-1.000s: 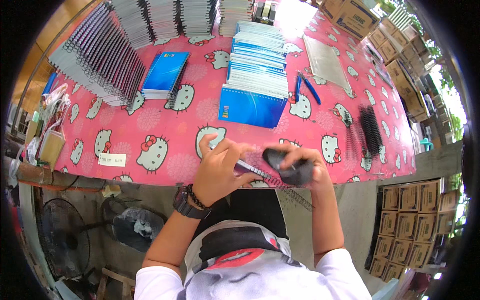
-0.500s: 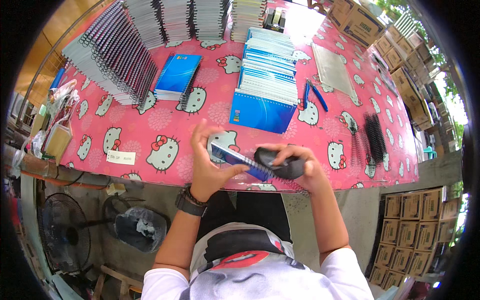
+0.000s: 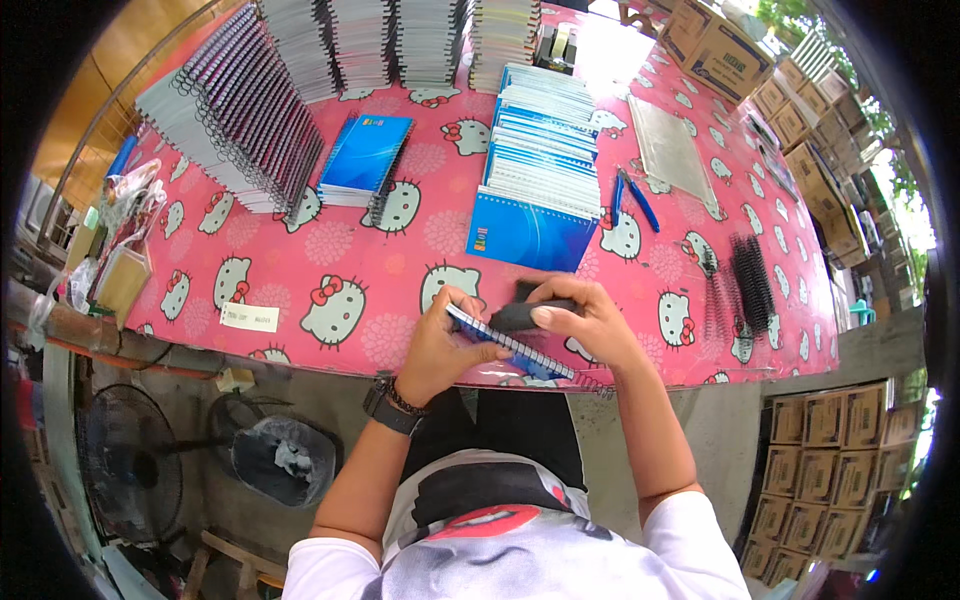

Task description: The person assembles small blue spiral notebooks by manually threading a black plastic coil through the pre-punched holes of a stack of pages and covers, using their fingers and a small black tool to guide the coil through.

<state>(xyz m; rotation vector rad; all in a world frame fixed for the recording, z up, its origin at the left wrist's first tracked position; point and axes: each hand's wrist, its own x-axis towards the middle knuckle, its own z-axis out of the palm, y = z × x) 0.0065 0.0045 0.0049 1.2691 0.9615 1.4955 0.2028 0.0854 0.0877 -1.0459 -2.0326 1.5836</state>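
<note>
Left hand (image 3: 436, 347) pinches a blue notebook (image 3: 528, 358), coil (image 3: 597, 386) jutting from its edge; right hand (image 3: 592, 322) grips a black object (image 3: 515, 318), possibly a tool.

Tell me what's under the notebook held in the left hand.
The pink patterned table cover shows around the notebook, which the left hand grips. Whatever lies directly beneath cannot be seen: notebook and hand cover it.

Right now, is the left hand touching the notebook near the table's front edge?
Touching. The head view plainly shows the left hand gripping this notebook, its thumb against the bound edge.
</note>
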